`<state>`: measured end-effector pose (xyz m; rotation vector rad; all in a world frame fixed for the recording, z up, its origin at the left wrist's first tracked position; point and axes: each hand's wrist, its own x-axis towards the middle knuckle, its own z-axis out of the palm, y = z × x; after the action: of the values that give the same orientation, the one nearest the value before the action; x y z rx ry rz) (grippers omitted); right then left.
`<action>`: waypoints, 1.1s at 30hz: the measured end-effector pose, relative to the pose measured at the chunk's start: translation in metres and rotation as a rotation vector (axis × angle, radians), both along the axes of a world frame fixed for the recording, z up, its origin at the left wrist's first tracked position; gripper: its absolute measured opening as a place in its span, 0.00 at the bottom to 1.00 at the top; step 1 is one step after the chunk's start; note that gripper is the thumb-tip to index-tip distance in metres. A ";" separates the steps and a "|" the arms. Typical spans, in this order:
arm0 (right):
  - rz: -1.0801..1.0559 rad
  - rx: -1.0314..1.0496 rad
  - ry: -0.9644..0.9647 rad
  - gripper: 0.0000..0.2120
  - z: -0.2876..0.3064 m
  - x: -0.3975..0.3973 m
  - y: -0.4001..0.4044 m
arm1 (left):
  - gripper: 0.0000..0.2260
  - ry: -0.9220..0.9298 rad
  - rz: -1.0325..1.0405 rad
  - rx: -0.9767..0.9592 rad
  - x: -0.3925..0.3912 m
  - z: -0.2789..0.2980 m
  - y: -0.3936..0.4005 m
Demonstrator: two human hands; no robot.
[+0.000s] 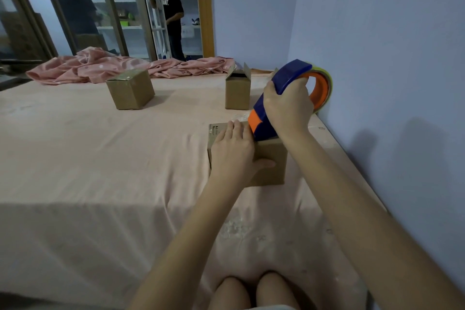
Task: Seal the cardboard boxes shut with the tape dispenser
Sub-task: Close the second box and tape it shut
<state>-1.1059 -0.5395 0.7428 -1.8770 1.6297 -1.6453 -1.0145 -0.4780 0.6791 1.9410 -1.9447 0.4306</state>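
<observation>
1. Closest in, two bare knees (254, 292) show at the bottom edge, on a bed covered by a pale pink sheet (100, 171).
2. Both forearms reach forward to the near cardboard box (273, 158), which sits on the sheet right of centre, close to the wall.
3. The left hand (232, 150) lies flat on the box's top, fingers straight and together, the thumb spread down over the front face; it presses and grasps nothing.
4. The right hand (289, 106) is curled round the handle of the blue and orange tape dispenser (284, 98), holding it tilted with its orange front end down on the far right part of the box's top, just beside the left fingertips.
5. The dispenser's roll of clear tape (324, 88) stands up behind the right hand, near the lilac wall (377, 45).
6. Farther off, a second box (237, 90) stands on the sheet with its top flaps open.
7. To its left, well apart, a third box (130, 89) sits closed, its top glossy.
8. Behind these, a crumpled pink blanket (113, 68) stretches across the far edge of the bed.
9. Beyond, a person in a dark T-shirt (172, 10) stands by a ladder and shelves, next to glass sliding doors (75, 7).
</observation>
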 end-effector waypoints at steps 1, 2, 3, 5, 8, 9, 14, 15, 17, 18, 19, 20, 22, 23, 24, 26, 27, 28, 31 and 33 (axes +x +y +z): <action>0.000 -0.010 0.004 0.18 0.000 0.001 0.000 | 0.46 -0.003 0.001 -0.006 0.001 0.000 0.000; 0.001 -0.019 0.007 0.18 0.000 0.004 0.000 | 0.46 -0.008 0.001 -0.008 0.003 -0.001 0.000; 0.001 -0.028 0.011 0.19 0.000 0.006 0.001 | 0.46 -0.016 0.000 -0.007 0.006 0.000 0.001; -0.009 -0.051 0.024 0.19 0.000 0.012 0.002 | 0.46 -0.039 0.001 -0.001 0.011 0.001 0.002; -0.001 -0.052 0.014 0.17 -0.001 0.023 0.004 | 0.45 -0.047 0.004 0.021 0.023 0.004 0.006; 0.018 -0.040 -0.012 0.16 -0.002 0.027 0.005 | 0.45 -0.050 0.008 0.035 0.029 0.006 0.008; 0.035 0.007 -0.078 0.16 -0.005 0.042 0.009 | 0.43 -0.033 0.037 0.096 0.044 0.013 0.014; 0.029 0.006 -0.084 0.16 -0.004 0.043 0.009 | 0.43 -0.038 0.052 0.107 0.042 0.014 0.014; 0.021 0.021 -0.115 0.16 -0.004 0.043 0.008 | 0.46 -0.050 0.089 0.130 0.035 0.015 0.012; 0.019 0.034 -0.140 0.16 -0.004 0.042 0.007 | 0.48 -0.040 0.109 0.135 0.031 0.014 0.011; 0.017 0.047 -0.166 0.16 -0.005 0.041 0.005 | 0.50 -0.019 0.128 0.130 0.028 0.013 0.010; 0.012 0.057 -0.194 0.16 -0.007 0.040 0.004 | 0.52 0.003 0.141 0.110 0.027 0.011 0.008; 0.008 0.075 -0.247 0.17 -0.009 0.038 0.003 | 0.52 0.024 0.142 0.045 0.027 0.006 0.006; 0.008 0.083 -0.269 0.16 -0.011 0.037 0.002 | 0.51 0.021 0.138 0.014 0.028 0.003 0.006; 0.013 0.090 -0.286 0.16 -0.012 0.036 0.002 | 0.51 0.014 0.135 -0.011 0.029 0.001 0.006; 0.039 0.099 -0.321 0.13 -0.014 0.033 0.001 | 0.50 0.000 0.135 -0.036 0.030 -0.002 0.005; 0.054 0.104 -0.344 0.12 -0.015 0.032 0.000 | 0.50 -0.006 0.137 -0.036 0.030 -0.003 0.005; 0.069 0.109 -0.366 0.12 -0.015 0.030 0.000 | 0.50 -0.011 0.140 -0.033 0.030 -0.003 0.005; 0.107 0.124 -0.431 0.12 -0.015 0.026 -0.003 | 0.49 -0.021 0.141 -0.021 0.031 -0.002 0.005; 0.126 0.158 -0.487 0.11 -0.014 0.023 -0.005 | 0.49 -0.027 0.139 -0.015 0.030 -0.001 0.005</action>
<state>-1.0830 -0.5443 0.7288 -1.3358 1.3615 -1.6916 -0.9843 -0.4726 0.6776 2.0785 -1.8233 0.5094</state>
